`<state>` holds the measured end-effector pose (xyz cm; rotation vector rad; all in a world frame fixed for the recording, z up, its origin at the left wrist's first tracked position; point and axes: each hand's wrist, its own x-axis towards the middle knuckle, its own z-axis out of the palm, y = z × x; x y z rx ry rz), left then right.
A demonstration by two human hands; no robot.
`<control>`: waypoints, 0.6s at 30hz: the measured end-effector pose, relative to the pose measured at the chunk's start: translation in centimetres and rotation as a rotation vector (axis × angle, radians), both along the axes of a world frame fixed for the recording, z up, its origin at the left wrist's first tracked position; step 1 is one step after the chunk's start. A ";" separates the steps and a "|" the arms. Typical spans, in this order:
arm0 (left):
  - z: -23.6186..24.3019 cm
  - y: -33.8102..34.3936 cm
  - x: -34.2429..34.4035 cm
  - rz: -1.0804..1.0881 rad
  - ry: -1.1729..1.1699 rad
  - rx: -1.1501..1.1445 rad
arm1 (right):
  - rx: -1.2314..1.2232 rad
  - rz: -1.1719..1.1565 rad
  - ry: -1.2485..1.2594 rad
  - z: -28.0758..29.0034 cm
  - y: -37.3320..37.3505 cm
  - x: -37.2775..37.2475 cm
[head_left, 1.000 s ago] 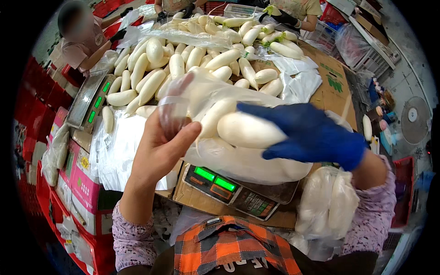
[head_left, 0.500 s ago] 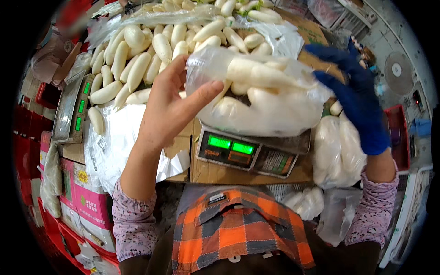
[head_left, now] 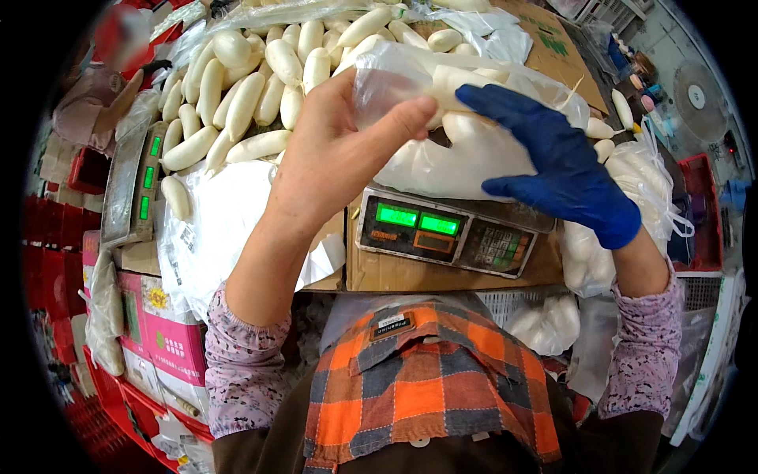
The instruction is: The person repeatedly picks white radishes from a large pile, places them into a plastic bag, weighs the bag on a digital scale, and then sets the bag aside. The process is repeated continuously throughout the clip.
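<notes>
A clear plastic bag of white radishes (head_left: 442, 162) lies on the digital scale (head_left: 450, 237) in front of me. My bare left hand (head_left: 339, 146) holds the bag's left end, its thumb in front and its other fingers partly hidden behind the plastic. My right hand (head_left: 557, 162), in a blue glove, rests over the bag's right part with its fingers spread. The scale has lit green displays and its pan is mostly hidden under the bag. Loose white radishes (head_left: 245, 103) are heaped beyond my left hand.
A second scale (head_left: 130, 186) stands at the left. White plastic bags (head_left: 221, 229) lie near my left forearm. Filled radish bags (head_left: 588, 253) sit right of the scale, with a red crate (head_left: 699, 209) beyond. A person (head_left: 91, 107) is at the far left.
My right hand has moved left from beside the bag onto it. The bag sits slightly farther right and away in the picture, and the left thumb is now nearer its middle.
</notes>
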<state>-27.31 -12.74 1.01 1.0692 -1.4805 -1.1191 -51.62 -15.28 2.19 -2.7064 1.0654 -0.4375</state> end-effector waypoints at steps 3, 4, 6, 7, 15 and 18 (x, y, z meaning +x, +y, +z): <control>0.3 -0.2 0.2 -0.014 0.024 0.050 | -0.095 0.035 0.095 -1.7 -1.4 -1.9; 0.4 -0.1 0.3 -0.008 0.027 0.062 | -0.058 0.013 0.125 -1.3 -1.1 -2.4; 0.2 0.1 0.3 -0.037 0.137 0.090 | 0.021 0.009 0.021 -0.9 -0.8 -3.3; 0.0 0.1 0.2 -0.053 0.191 0.104 | 0.060 0.007 -0.032 -0.8 -1.0 -3.6; 0.1 -0.3 -1.9 0.003 0.193 0.123 | -0.305 0.115 -0.299 -4.4 -7.8 -1.2; 0.6 -0.4 -0.7 0.025 0.195 0.178 | -0.021 -0.086 0.007 -4.3 -9.1 1.2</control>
